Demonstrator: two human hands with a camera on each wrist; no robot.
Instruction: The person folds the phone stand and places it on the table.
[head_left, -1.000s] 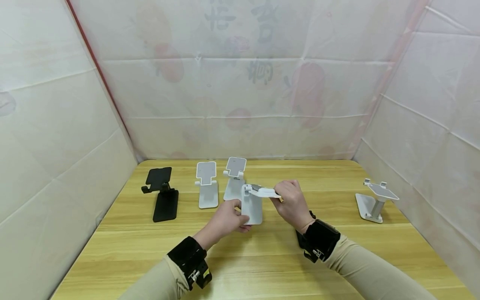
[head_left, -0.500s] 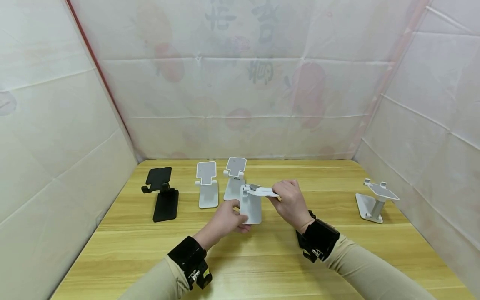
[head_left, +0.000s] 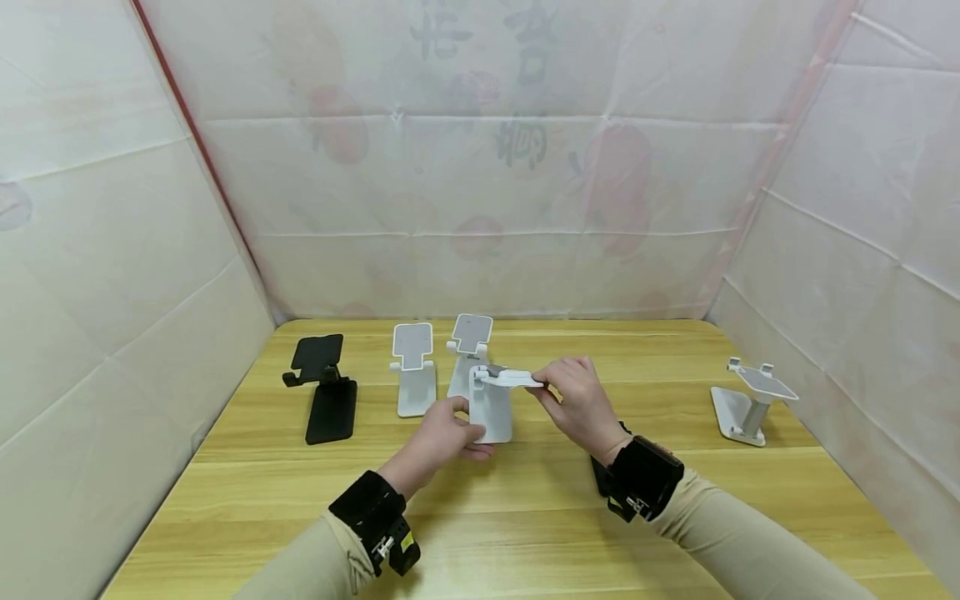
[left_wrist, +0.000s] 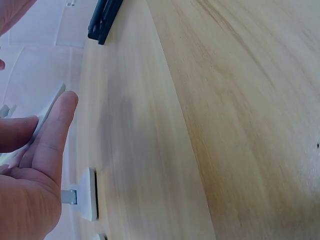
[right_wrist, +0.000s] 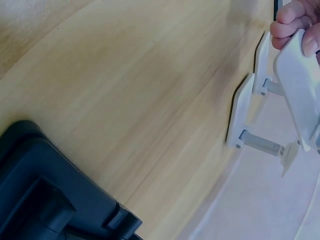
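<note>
Pale sheeting round a wooden surface, four white phone stands and a black one

Pale printed sheeting point(head_left: 480, 183) closes in the wood-grain surface point(head_left: 480, 521) at the back and on both sides, with a red line down the rear left corner. Five phone stands can be counted: four white, one black. Two white ones stand side by side toward the back edge, a first white stand point(head_left: 415, 385) and a second white stand point(head_left: 470, 342), with a narrow gap between them. The black stand point(head_left: 330, 404) is nearer the left edge; the fourth white stand point(head_left: 753, 408) is close to the right edge, its plate tilted toward that side.

The remaining one, the held white stand point(head_left: 491, 412), is raised above the middle of the surface, overlapping the second in the head view. The left hand point(head_left: 438, 433) pinches its base between thumb and fingers; the right hand point(head_left: 579, 400) pinches the free edge of its plate, which lies nearly level. A black object point(head_left: 599, 477) shows beside the right wrist, mostly hidden in the head view.

Broad wood separates the right hand from the right-edge stand, and another wide strip runs from the hands to the near edge. The black stand sits well apart from the left hand.
</note>
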